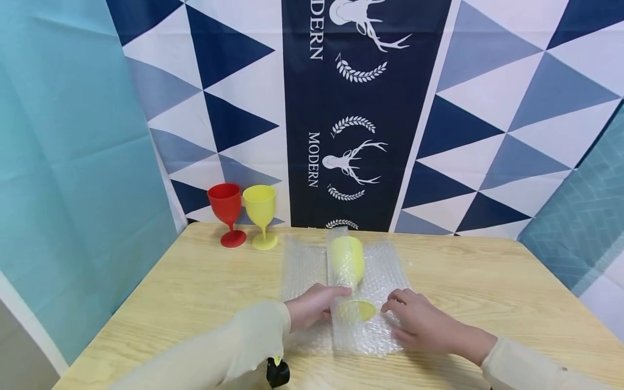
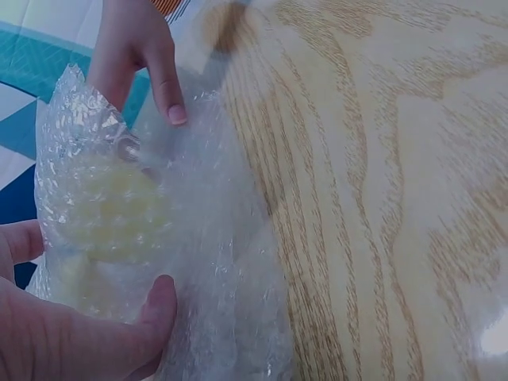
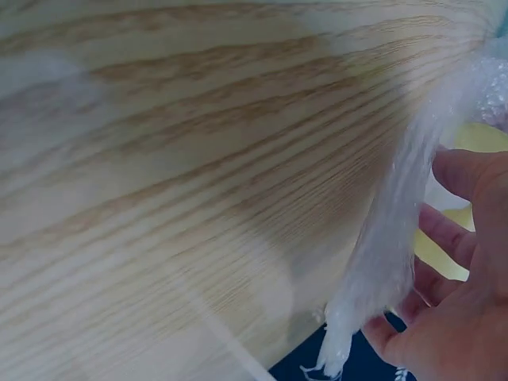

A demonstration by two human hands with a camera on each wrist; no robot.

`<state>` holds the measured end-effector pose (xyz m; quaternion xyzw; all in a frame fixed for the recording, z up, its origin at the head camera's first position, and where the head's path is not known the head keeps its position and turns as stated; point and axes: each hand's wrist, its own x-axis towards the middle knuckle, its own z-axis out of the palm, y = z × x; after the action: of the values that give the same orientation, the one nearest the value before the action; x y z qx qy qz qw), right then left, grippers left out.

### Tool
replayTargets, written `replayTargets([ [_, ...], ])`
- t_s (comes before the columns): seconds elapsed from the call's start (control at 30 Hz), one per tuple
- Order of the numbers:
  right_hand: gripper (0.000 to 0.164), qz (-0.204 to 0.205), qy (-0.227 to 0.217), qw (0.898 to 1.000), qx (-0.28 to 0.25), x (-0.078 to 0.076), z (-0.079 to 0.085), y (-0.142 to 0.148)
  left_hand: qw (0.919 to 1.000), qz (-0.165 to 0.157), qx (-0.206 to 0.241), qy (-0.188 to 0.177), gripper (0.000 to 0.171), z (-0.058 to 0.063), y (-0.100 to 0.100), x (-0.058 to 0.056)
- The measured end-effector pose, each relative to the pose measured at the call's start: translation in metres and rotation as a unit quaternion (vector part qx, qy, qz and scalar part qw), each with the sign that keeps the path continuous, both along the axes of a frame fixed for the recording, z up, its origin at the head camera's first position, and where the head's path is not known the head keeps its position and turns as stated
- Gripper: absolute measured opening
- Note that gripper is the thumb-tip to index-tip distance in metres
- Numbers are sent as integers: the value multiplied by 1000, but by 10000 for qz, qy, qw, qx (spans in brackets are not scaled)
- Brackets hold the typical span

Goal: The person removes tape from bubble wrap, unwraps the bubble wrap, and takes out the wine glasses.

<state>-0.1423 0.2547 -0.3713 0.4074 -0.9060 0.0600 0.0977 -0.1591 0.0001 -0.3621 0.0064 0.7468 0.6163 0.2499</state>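
A yellow plastic goblet lies on its side on a sheet of bubble wrap, its cup toward the wall. One flap of the wrap is folded over its left side. My left hand grips the goblet's stem through this flap, thumb on top. Close to the goblet's round foot, my right hand has its fingers loosely bent and spread. In the right wrist view, those fingertips touch the edge of the wrap. Through the wrap, the left wrist view shows the foot as a blurred yellow patch.
A red goblet and another yellow goblet stand upright at the table's back left. Behind the wooden table hangs a patterned cloth. A teal curtain is at the left.
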Motion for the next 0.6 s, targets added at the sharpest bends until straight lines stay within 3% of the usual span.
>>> replayTargets([
  [0.2, 33, 82, -106, 9999, -46, 0, -3, 8, 9997, -89, 144, -156, 57, 9, -5, -1],
  [0.4, 35, 17, -419, 9991, 55, 0, -1, 5, 9992, 228, -24, -313, 69, 23, -17, -3],
  [0.5, 36, -31, -548, 9983, 183, 0, 0, 2, 9993, 259, -270, -59, 71, 35, -28, -4],
  [0.6, 36, -34, -568, 9981, 242, -1, 2, 2, 9964, 223, -678, 459, 64, 49, -37, -4],
])
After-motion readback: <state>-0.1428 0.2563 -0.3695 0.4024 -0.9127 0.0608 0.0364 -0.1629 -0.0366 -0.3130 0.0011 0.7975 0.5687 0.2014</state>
